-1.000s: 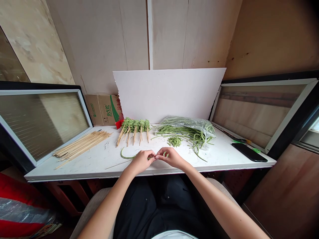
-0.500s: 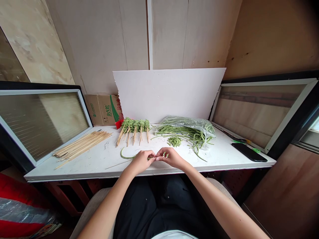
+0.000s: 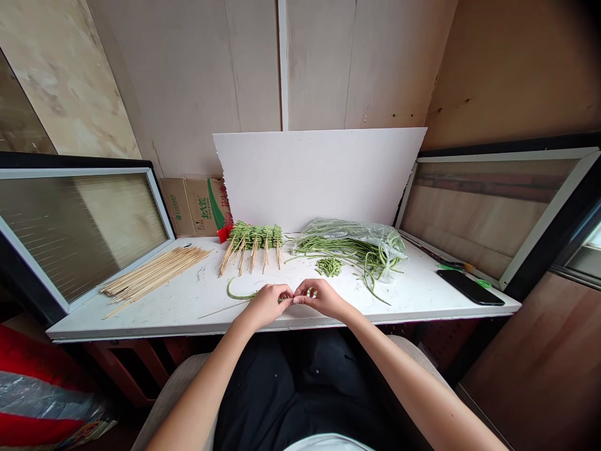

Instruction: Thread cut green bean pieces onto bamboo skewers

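Observation:
Over the front edge of the white table, my left hand (image 3: 272,300) and my right hand (image 3: 322,295) meet fingertip to fingertip, both closed in a pinch. A long green bean (image 3: 237,296) runs out from my left hand and curls on the tabletop. Beside it, a thin skewer (image 3: 218,311) points left from under the same hand. Bits of green show between my right fingers. The fingers hide where bean and skewer come together. Just beyond my hands lies a small pile of cut bean pieces (image 3: 328,267).
Skewered beans (image 3: 256,237) lie in a row at the back, left of a plastic bag of long beans (image 3: 352,244). Loose bamboo skewers (image 3: 157,275) are spread at left. A black phone (image 3: 469,287) rests at right. A cardboard box (image 3: 197,207) stands behind.
My hands stay together in nearly the same place, with only a slight shift of the fingers. The bean and skewer lie as before.

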A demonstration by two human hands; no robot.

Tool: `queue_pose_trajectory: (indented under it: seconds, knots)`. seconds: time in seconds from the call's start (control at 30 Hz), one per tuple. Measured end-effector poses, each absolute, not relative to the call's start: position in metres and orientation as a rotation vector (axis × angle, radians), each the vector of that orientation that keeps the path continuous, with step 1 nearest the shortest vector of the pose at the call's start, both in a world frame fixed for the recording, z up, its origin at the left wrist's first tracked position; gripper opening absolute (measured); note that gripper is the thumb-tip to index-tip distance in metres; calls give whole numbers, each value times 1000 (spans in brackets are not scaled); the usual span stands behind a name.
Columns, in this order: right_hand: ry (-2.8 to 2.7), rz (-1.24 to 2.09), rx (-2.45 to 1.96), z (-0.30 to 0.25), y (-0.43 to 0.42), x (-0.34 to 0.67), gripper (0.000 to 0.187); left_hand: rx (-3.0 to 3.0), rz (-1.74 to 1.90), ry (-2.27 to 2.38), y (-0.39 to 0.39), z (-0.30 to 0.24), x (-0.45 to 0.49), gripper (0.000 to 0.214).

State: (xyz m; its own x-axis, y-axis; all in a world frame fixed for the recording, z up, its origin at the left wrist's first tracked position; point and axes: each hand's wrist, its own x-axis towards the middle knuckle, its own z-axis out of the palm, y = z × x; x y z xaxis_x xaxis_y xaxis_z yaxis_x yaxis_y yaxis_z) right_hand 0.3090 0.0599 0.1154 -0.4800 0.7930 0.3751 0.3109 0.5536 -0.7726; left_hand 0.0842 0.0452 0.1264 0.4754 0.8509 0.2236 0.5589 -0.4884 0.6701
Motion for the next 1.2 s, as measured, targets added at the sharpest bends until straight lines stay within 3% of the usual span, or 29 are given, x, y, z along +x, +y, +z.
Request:
queue_pose_trajectory:
  seconds: [1.2]
  knots:
    - [-2152, 734, -940, 102, 62, 304, 42, 2272, 633, 1248, 46, 120, 84, 28]
